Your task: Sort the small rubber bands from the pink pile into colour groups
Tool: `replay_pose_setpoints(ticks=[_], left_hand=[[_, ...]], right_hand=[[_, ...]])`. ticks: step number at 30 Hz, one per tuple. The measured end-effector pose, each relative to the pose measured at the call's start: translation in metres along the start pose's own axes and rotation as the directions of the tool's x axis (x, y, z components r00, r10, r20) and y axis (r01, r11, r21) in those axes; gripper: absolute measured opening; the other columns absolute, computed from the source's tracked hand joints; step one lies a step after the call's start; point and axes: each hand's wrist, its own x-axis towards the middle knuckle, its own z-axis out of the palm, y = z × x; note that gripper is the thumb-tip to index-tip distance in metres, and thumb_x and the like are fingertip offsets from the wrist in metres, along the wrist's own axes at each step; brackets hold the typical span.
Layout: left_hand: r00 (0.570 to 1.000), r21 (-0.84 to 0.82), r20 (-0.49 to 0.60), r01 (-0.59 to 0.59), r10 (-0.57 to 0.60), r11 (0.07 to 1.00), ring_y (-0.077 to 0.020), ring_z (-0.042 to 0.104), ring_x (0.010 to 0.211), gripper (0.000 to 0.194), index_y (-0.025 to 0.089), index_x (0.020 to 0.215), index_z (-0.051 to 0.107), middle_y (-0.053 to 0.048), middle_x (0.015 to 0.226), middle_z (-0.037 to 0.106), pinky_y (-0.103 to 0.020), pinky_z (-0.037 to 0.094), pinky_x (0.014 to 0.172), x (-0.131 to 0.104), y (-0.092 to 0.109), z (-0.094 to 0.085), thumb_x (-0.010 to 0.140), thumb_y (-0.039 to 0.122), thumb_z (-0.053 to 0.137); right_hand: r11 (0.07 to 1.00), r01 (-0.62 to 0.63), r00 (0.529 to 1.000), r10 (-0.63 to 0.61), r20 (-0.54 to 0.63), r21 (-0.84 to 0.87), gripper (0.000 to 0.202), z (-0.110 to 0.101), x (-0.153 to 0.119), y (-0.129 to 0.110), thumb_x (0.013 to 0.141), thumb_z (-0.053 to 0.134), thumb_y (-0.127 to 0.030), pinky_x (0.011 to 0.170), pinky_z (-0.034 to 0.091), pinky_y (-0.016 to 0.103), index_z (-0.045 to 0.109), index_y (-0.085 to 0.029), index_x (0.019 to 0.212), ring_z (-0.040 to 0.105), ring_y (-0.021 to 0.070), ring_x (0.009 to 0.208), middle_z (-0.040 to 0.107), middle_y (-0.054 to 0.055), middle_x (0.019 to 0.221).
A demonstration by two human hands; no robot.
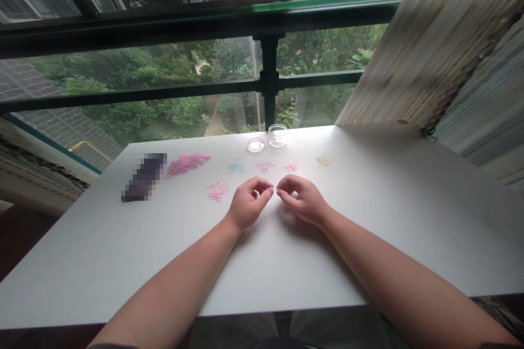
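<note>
My left hand (250, 203) and my right hand (302, 199) meet almost tip to tip above the white table (262, 267). Each is closed in a pinch, and a tiny pale thing between the fingertips is too small to name. Just beyond them lie small loose piles: blue (236, 166), pink (265, 166), red-pink (291, 166) and, farther right, yellow (324, 160). Another pink pile (217, 191) is left of my left hand. A larger mixed, mostly pink heap (189, 164) sits farther left.
A clear round container (277, 136) and a clear round lid (256, 145) stand near the table's far edge. At the left lies a dark pixelated object (145, 177). Behind the table are a window with a green rail (196, 16) and a striped curtain (409, 38) on the right.
</note>
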Motion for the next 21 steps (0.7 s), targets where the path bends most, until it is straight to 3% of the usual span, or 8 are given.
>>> replay_pose_setpoints(ticks=[21], left_hand=[[0.999,0.042,0.005,0.043,-0.043,0.998,-0.0121,0.054,0.068,0.019,0.017,0.084,0.061,-0.003,0.078,0.062,-0.023,0.043,0.059,0.0008,0.0011,-0.001,0.078,0.035,0.057]], right_hand=[[0.999,-0.01,0.999,0.009,-0.039,-0.03,0.004,-0.0015,0.0006,-0.0022,0.077,0.053,-0.019,0.059,0.043,0.026,0.056,-0.018,0.075,0.053,0.0131,0.063,0.059,0.001,0.067]])
